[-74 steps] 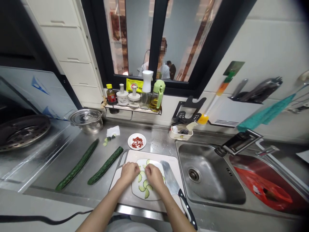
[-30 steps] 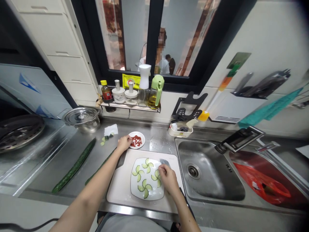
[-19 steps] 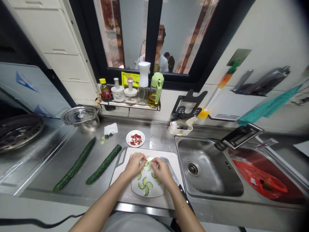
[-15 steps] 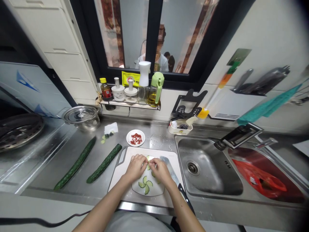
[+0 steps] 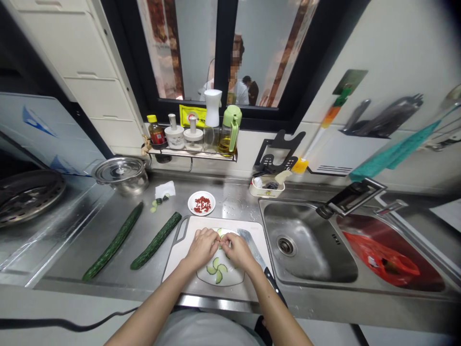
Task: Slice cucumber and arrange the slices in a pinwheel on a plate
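Note:
My left hand (image 5: pixel 202 247) and my right hand (image 5: pixel 236 248) meet over the back of a white plate (image 5: pixel 230 278). Both have their fingers pinched together at the cucumber slices (image 5: pixel 220 231) there, which the fingertips largely hide. Nearer me on the same plate, several thin cucumber slices (image 5: pixel 216 270) form a pinwheel. Beneath the plate is a pale cutting board (image 5: pixel 187 294) with a grey edge. A knife (image 5: pixel 264 264) lies along the board's right side, its black handle towards me, partly behind my right forearm.
Two cucumbers (image 5: pixel 156 241) lie left of the board. Behind it stands a small dish (image 5: pixel 190 209) of red berries or bits. A double sink (image 5: pixel 313 278) is on the right, holding a red plastic bag (image 5: pixel 382 262). A lidded pot (image 5: pixel 124 178) and a condiment shelf (image 5: pixel 192 154) are at the back.
The view has shifted slightly. Both hands stay pinched at the same spot on the plate, with their fingertips a little closer together.

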### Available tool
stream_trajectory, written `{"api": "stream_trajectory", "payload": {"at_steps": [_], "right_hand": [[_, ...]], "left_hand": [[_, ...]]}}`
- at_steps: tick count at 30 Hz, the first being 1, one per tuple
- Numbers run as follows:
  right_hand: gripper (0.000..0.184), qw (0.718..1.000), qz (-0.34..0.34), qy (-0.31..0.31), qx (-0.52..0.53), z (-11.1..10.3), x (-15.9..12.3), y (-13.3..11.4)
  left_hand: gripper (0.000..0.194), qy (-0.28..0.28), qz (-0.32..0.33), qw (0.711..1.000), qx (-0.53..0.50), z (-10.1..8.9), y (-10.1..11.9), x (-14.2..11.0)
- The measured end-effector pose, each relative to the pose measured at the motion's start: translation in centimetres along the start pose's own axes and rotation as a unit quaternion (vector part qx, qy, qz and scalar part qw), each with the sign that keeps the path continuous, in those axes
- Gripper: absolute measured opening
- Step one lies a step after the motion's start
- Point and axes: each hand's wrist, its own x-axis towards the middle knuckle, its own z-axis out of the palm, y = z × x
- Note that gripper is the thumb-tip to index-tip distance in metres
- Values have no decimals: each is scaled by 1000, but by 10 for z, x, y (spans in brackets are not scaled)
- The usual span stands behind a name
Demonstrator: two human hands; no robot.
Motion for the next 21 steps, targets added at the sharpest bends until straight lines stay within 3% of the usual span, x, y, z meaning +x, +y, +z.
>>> {"api": "stream_trajectory", "payload": {"at_steps": [6,14,21], "right_hand": [[13,1000,-18,0,-5,3,5,4],[15,994,16,-3,-104,-6,18,7],[20,972,33,-67,-222,5,25,4]], "left_hand": [[13,29,22,999,-6,5,-4,0],[12,80,-94,990,-64,10,-26,11],[11,43,-138,989,-40,17,-22,22]]}}
